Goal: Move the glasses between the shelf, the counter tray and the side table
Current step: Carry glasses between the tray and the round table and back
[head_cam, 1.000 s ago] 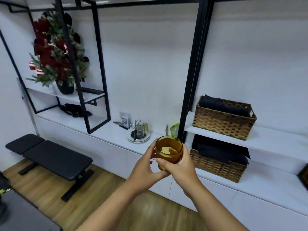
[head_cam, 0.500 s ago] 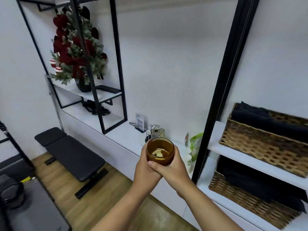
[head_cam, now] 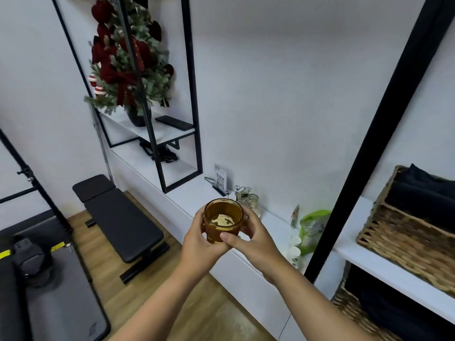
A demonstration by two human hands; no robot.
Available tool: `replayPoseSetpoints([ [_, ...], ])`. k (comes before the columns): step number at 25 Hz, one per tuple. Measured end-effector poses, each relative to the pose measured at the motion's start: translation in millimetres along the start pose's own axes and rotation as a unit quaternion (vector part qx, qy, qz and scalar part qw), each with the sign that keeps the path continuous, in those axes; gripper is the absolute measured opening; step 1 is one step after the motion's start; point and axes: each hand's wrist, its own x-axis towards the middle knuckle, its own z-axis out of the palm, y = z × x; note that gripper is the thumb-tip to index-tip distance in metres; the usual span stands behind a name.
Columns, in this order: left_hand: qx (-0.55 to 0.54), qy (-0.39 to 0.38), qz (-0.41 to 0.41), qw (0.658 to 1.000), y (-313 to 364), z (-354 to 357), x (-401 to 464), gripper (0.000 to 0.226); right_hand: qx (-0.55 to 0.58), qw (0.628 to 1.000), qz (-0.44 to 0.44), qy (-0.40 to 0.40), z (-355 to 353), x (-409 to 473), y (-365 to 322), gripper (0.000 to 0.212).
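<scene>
Head view. Held an amber glass (head_cam: 223,220) upright in mid-air, near and in front of the white counter (head_cam: 197,200). Wrapped the left hand (head_cam: 200,242) round its left side and base, fingers curled under; closed the right hand (head_cam: 248,233) on its right side, thumb pressed across the near wall. Probably doubled the grip to keep the glass level while carrying, though whether it held liquid or merely showed its own tinted bottom could not be told. Just beyond, on the counter, stood a small tray (head_cam: 256,212) with a wire rack and a clear glass (head_cam: 253,201) in it, seemingly the drop-off point. Farther left, kept a potted red-flower arrangement (head_cam: 128,62) on a framed shelf. At right, stored dark folded cloth in an upper wicker basket (head_cam: 406,232); likewise below in a lower wicker basket (head_cam: 364,313). Right of the tray, propped a green packet (head_cam: 312,227) on the counter.
</scene>
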Motion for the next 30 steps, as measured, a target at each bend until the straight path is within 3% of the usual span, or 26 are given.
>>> replayPoseSetpoints([
  [4, -0.005, 0.003, -0.001, 1.0, -26.4, -10.7, 47.6, 0.08, 0.031, 0.999, 0.031, -0.012, 2.3, 49.2, 4.2, 0.063],
  [9, 0.005, -0.039, -0.01, 0.999, -71.5, -23.1, 127.6, 0.082, -0.027, 0.999, 0.025, -0.002, 25.1, 125.8, 16.2, 0.081],
  [19, -0.018, -0.192, -0.026, 0.981, -139.2, -44.7, 265.1, 0.091, 0.019, 0.991, 0.066, 0.115, 72.7, 251.1, 40.8, 0.076],
  [25, 0.006, -0.333, -0.083, 0.939, -168.0, -39.0, 334.1, 0.094, 0.032, 0.986, 0.085, 0.138, 48.8, 310.2, 57.0, 0.074],
  [28, -0.011, -0.324, -0.151, 0.934, -172.3, -29.4, 367.1, 0.091, 0.023, 0.981, 0.102, 0.166, 32.1, 331.2, 72.1, 0.095],
  [30, -0.02, -0.286, -0.17, 0.943, -169.4, -15.1, 383.2, 0.082, 0.025, 0.98, 0.102, 0.166, 23.9, 345.1, 81.6, 0.095],
])
